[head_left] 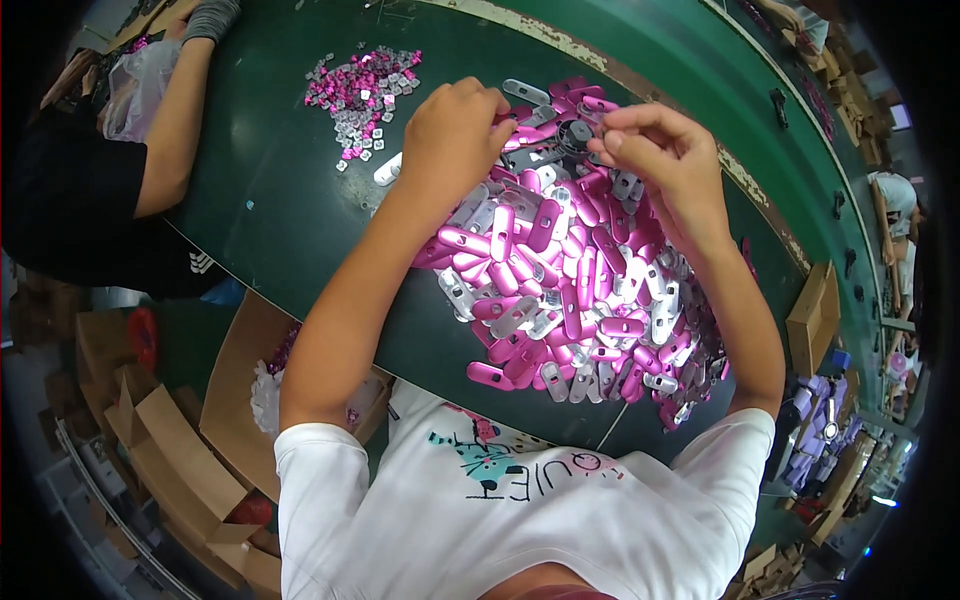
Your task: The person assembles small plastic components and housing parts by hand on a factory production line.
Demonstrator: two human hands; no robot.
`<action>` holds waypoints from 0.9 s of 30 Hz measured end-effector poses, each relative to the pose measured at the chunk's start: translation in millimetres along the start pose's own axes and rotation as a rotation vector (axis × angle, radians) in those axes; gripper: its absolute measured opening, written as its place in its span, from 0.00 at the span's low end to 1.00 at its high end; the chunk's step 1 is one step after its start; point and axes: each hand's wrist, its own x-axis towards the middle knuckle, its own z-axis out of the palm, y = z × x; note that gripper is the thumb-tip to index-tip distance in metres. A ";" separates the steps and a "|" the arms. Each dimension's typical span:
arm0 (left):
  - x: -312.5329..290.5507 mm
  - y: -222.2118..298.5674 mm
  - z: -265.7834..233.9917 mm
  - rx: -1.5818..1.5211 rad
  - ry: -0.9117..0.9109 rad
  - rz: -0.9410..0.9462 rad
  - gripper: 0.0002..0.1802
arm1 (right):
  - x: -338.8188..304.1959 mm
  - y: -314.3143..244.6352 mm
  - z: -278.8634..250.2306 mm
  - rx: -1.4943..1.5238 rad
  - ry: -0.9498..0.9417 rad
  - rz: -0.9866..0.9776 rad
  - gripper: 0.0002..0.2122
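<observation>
A large heap of pink and silver oblong metal parts (570,290) lies on the dark green table (270,190) in front of me. My left hand (455,135) is curled over the far edge of the heap, its fingers closed on a pink part (522,134). My right hand (665,150) hovers to the right of it, fingertips pinched together close to a small dark round piece (575,135). Whether the right fingers hold anything small is too fine to tell.
A smaller pile of little pink and silver square pieces (362,88) sits at the far left. Another person's arm (175,110) rests on the table's left side. Cardboard boxes (215,400) stand below the table at left, another box (815,315) at right.
</observation>
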 end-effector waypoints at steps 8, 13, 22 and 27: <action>4.9 2.8 0.6 0.077 -0.010 -0.032 0.11 | -43.4 -2.9 -1.3 0.051 -0.018 0.077 0.07; 3.9 1.5 1.4 0.086 0.019 0.009 0.11 | -52.3 1.8 -2.4 0.156 -0.078 0.221 0.10; 3.9 4.8 -2.2 0.263 0.040 0.129 0.10 | -52.0 7.3 9.7 0.047 -0.078 0.064 0.08; 6.8 13.6 -9.5 0.090 0.216 0.109 0.07 | -57.5 4.2 13.3 0.058 -0.032 0.005 0.09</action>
